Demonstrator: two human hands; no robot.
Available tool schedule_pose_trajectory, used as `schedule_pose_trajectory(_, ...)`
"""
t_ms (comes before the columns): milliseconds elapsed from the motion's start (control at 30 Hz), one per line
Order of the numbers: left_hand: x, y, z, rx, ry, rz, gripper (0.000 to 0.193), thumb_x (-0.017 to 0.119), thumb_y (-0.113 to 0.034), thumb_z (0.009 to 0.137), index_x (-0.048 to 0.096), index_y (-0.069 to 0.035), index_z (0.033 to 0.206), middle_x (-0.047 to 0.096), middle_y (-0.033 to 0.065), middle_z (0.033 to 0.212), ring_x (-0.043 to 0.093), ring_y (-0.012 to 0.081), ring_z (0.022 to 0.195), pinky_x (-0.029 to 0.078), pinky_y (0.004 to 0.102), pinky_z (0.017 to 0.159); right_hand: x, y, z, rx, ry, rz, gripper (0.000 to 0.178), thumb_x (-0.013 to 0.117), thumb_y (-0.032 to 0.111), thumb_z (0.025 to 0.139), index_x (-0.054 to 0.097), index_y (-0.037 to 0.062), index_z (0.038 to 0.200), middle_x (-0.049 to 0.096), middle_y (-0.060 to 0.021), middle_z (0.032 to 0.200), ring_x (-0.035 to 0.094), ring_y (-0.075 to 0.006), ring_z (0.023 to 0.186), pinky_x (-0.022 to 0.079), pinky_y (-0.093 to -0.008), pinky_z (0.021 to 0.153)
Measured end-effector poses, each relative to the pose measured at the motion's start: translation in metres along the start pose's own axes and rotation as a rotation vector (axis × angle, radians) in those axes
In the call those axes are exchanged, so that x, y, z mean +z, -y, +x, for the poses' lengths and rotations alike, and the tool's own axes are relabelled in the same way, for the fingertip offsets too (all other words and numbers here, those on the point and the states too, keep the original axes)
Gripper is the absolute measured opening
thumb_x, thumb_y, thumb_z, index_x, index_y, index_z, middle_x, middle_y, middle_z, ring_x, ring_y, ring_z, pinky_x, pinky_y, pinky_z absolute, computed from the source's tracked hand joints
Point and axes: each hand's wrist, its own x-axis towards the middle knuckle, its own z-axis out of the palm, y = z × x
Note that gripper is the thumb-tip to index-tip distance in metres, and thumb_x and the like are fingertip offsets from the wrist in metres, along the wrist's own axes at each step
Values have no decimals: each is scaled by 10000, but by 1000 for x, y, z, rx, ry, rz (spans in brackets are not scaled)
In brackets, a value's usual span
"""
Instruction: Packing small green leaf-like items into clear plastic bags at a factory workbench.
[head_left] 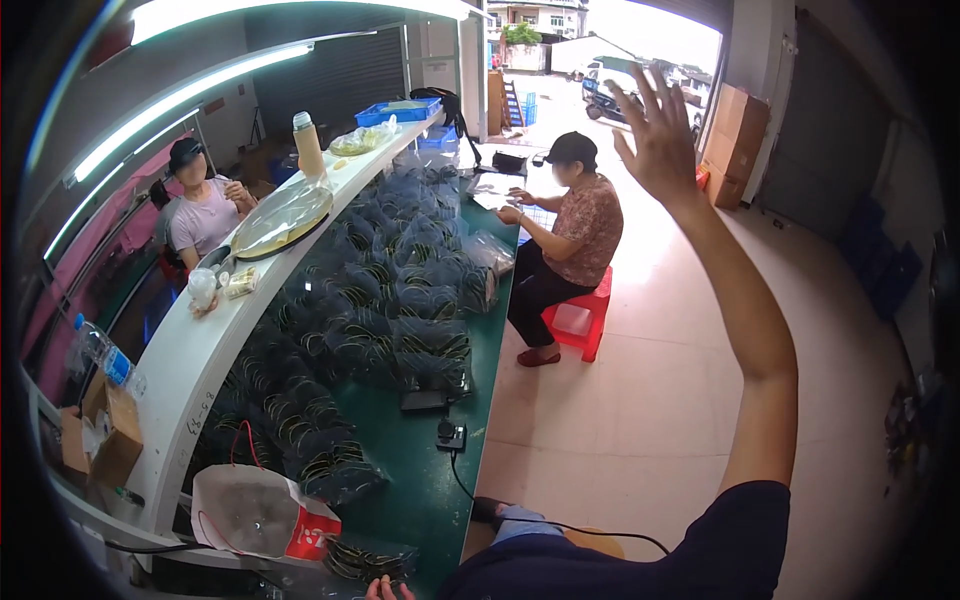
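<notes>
My right hand [655, 140] is raised high at the right, fingers spread and holding nothing; the bare arm rises from a dark short sleeve. Only the fingertips of my left hand [388, 589] show at the lower edge. They are slightly apart, with nothing visible in them, beside a clear bag of dark items with yellowish curved edges [365, 558]. Many similar bags [345, 335] lie in rows on the green tabletop [425, 505]. A small black device with a cable [451, 436] lies near the table's right edge.
A white-and-red paper bag [245, 505] stands at the near left. A white shelf [190, 370] carries a tan bottle [306, 145] and a round tray [285, 222]. One person sits behind it; another sits on a red stool [590, 318] with papers. Cartons [735, 145] stand by the doorway.
</notes>
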Motion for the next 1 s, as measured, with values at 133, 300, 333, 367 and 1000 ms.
schedule_pose_trajectory(133,-13,-11,1,-34,48,58,316,705,-455,1024,777,-234,1238,719,-2,1238,710,229,1083,522,417,902,27,-77,24,336,633,-51,483,663,259,1036,595,81,1480,763,-214,1161,728,-408,1122,547,-517,1038)
schedule_pose_trajectory(300,-8,-2,-7,12,19,63,269,689,-422,1024,778,-258,1218,720,-9,1248,706,235,1066,520,417,898,56,15,-87,168,851,68,285,647,193,970,716,87,1226,797,-194,1049,790,-378,1017,627,-510,884)
schedule_pose_trajectory(333,-3,-9,-9,-8,16,63,255,671,-422,1028,771,-281,1216,716,4,1266,700,244,1076,520,434,922,77,3,-89,136,846,15,281,646,188,969,721,79,1217,800,-189,1055,793,-370,1017,629,-506,878)
schedule_pose_trajectory(367,-1,-7,-6,9,13,77,255,671,-422,1028,771,-281,1216,716,4,1266,700,244,1076,520,434,922,93,-2,-86,111,861,-26,278,645,183,968,727,72,1209,802,-183,1062,795,-362,1017,631,-503,873)
schedule_pose_trajectory(1000,18,21,-41,31,152,-64,482,757,-186,843,761,-81,1313,610,146,1272,600,327,1174,443,505,1041,122,-6,54,147,823,11,587,639,111,990,511,74,1562,729,-253,1278,727,-373,1150,580,-509,959)
